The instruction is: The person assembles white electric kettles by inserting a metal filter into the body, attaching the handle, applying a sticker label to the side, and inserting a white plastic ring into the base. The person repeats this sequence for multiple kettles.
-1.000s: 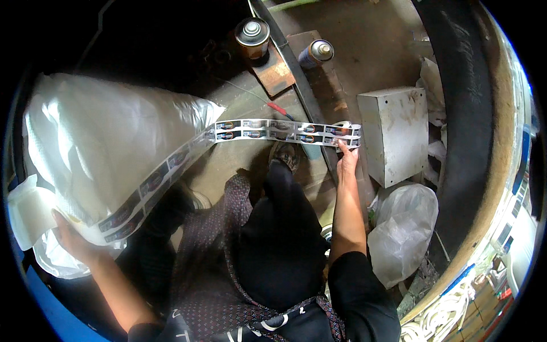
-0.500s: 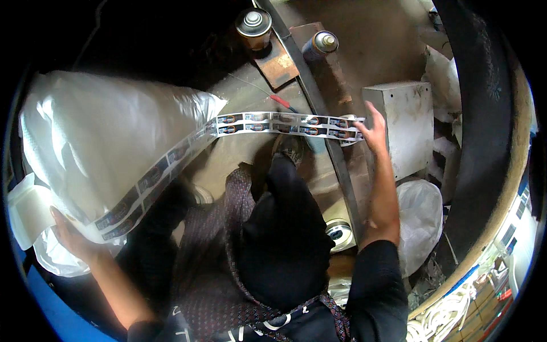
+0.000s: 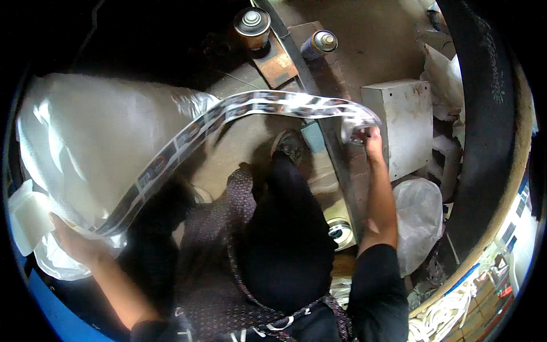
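Note:
A long strip of printed labels [image 3: 268, 102], dark pictures in two rows on a shiny band, arches from my left hand across to my right. My right hand [image 3: 371, 141] has its fingers closed on the strip's curled right end, which motion blurs. At the far left, my left hand [image 3: 80, 244] pinches the strip's other end, next to a wide curl of plain white band [image 3: 31, 216]; its fingertips are partly hidden. Behind the strip on the left bulges a big white plastic sack [image 3: 108, 137].
A used metal can [image 3: 252, 34] stands at the top beside a spray can [image 3: 319, 44]. A grey metal box [image 3: 399, 128] is right of my right hand, above a translucent bag [image 3: 419, 216]. A dark metal rail [image 3: 325, 137] crosses the floor. A white roll [image 3: 340, 232] lies by my leg.
The strip has gone from a fairly flat span to a raised, blurred arch. My right hand's spread fingers have closed on its end and moved slightly down. My left hand stays nearly still.

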Action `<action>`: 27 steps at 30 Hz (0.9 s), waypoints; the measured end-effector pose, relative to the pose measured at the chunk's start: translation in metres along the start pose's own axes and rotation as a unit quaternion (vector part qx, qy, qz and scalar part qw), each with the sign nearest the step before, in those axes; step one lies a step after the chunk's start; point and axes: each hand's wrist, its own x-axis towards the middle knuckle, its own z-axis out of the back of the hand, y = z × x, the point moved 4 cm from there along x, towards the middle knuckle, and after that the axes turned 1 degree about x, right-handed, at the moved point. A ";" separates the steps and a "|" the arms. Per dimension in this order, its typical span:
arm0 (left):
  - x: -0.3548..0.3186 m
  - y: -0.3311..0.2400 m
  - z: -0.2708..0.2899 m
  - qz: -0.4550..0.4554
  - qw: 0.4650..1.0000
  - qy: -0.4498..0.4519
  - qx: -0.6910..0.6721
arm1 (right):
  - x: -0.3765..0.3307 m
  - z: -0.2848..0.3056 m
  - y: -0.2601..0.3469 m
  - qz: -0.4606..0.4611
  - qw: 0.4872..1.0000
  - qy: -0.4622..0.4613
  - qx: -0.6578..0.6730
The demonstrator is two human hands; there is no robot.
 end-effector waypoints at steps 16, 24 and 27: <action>-0.012 -0.011 -0.005 0.048 0.991 0.021 -0.126 | 0.087 -0.002 -0.140 -0.211 0.832 -0.240 0.454; -0.015 -0.007 -0.002 0.008 0.992 0.055 -0.111 | 0.083 0.002 -0.156 -0.246 0.883 -0.213 0.338; -0.002 0.009 0.007 0.020 0.993 0.080 -0.090 | 0.078 0.002 -0.147 -0.228 0.887 -0.213 0.341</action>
